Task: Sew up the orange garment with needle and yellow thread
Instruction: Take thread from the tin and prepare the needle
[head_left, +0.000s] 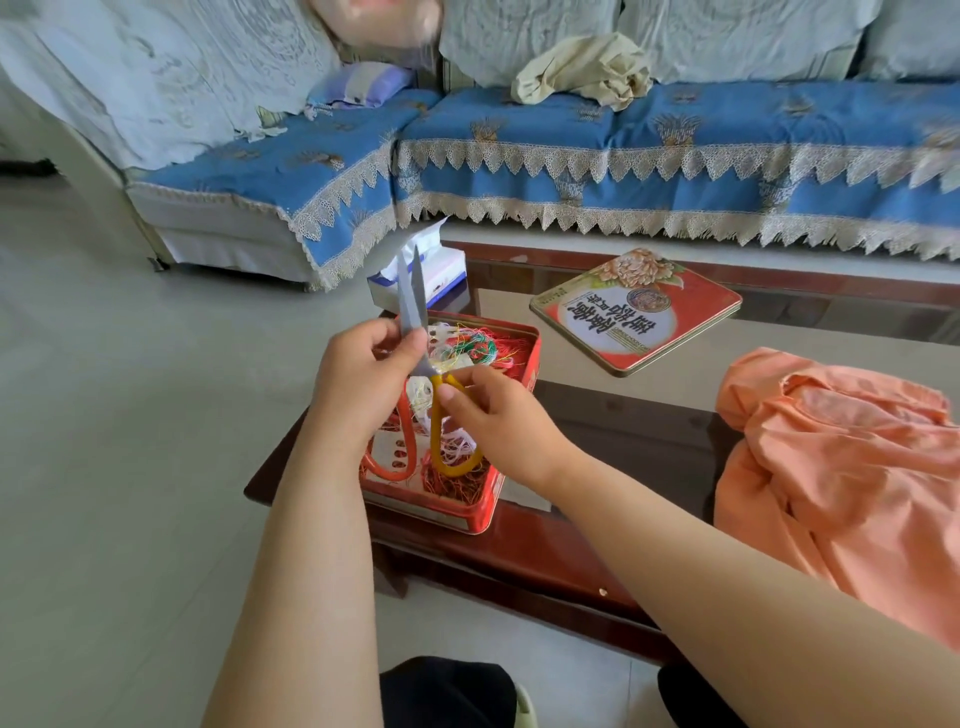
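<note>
While both forearms reach out over the near corner of the low table (649, 431), the head view shows a pair of scissors (415, 332) held upright above an open red tin (511, 374). The left hand (363, 379) has its fingers curled round the closed blades near the pivot, tips pointing up toward the sofa (571, 156). The right hand (498, 410) pinches the yellow handle loop between thumb and fingers just below the pivot; the orange loop hangs free beside it, over the tin. Inside the tin lies a tangle of thread (467, 345) in red, green, white and yellow strands, and I cannot tell a needle among them. The tin's lid (636, 312), printed with flowers and characters, lies flat on the table farther back and to the right, well apart from the tin. A tissue box (418, 275) stands just behind the tin at the table's far corner. The orange garment (831, 467) lies crumpled on the right side of the table, spilling over its near edge, apart from both hands. On the sofa seat rests a bundled cream cloth (582, 70), with a small striped pillow (358, 85) to its left.
</note>
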